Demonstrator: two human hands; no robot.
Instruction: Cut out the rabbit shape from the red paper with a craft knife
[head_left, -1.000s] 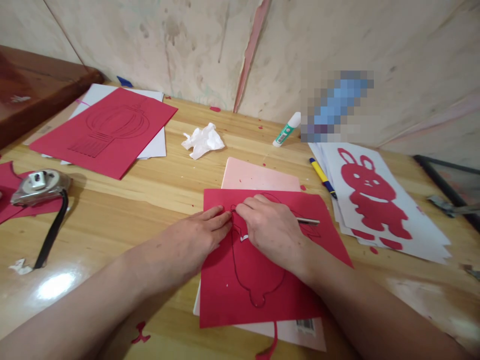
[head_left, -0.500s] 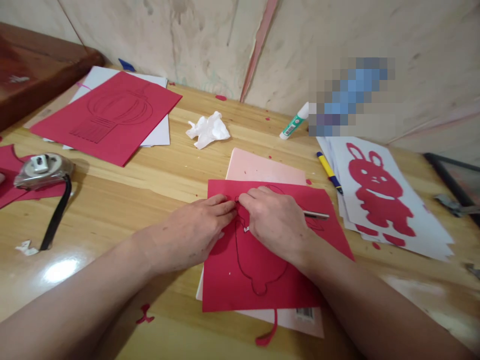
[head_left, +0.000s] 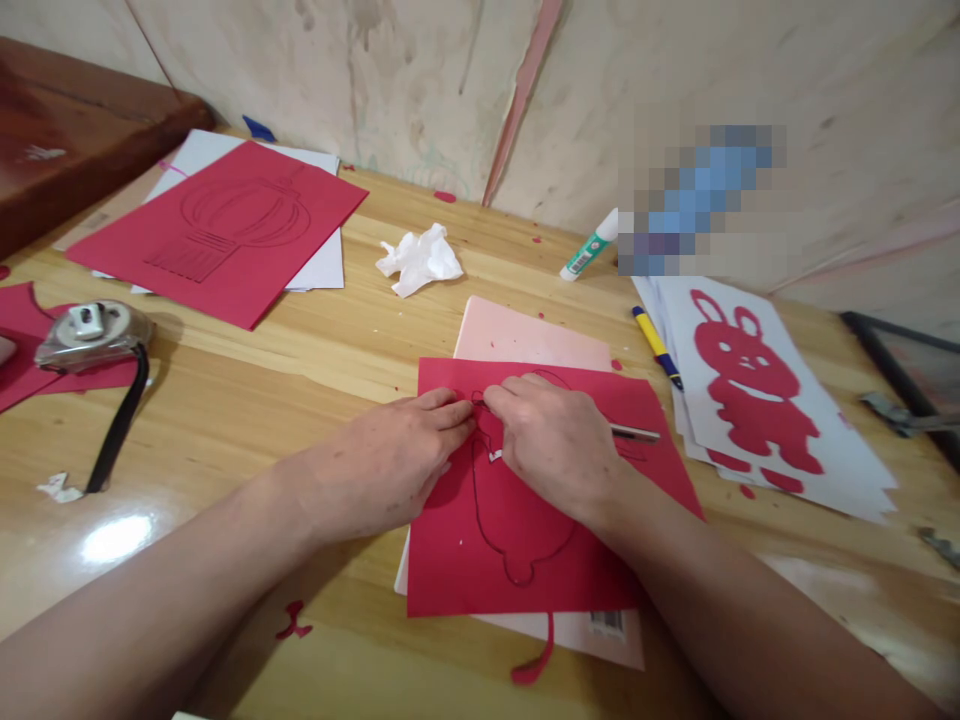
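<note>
A red paper sheet with a dark drawn outline lies on a pale pink pad. My left hand rests on the sheet's left side, fingers stretched out and lying on the paper near the line. Closed around a slim metal craft knife, my right hand bears on the sheet's upper middle. The knife's handle end sticks out to the right; its tip is close to my left fingertips. A small cut opening shows white beside my right hand.
Left are a red sheet with a lantern drawing and a tape measure. Behind lie a crumpled tissue and glue stick. Right are a yellow-blue pen and a red rabbit cutout. Red scraps are scattered about.
My right hand has shifted slightly to the right with the craft knife, widening the gap to my left fingertips. My left hand stays on the paper. The camera view has moved a little.
</note>
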